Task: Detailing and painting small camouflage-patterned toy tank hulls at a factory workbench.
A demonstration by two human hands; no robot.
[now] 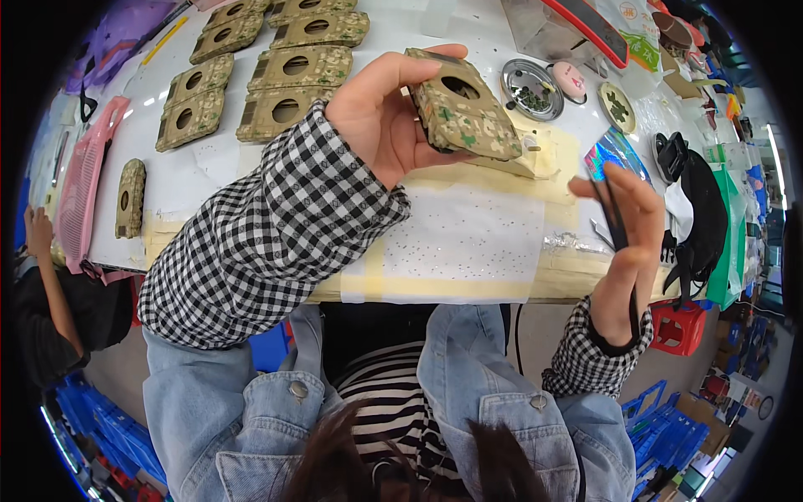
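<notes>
Dark hair (330, 464) and a denim jacket (272, 418) lie nearest; beyond them, a camouflage case (481, 121) is up in the left hand (381, 117).
The left hand grasps the case at its left end, thumb along the edge, holed side up, above the white table (188, 188). The right hand (631, 217), well apart to the right, grips black tweezers (616, 217); whether their tips pinch anything, I cannot tell. This looks like tweezer work on the case; the next move probably calls for a steady left grip and careful tip placement. Small green pieces (529, 96) sit far right, matching cases (305, 67) far left.
</notes>
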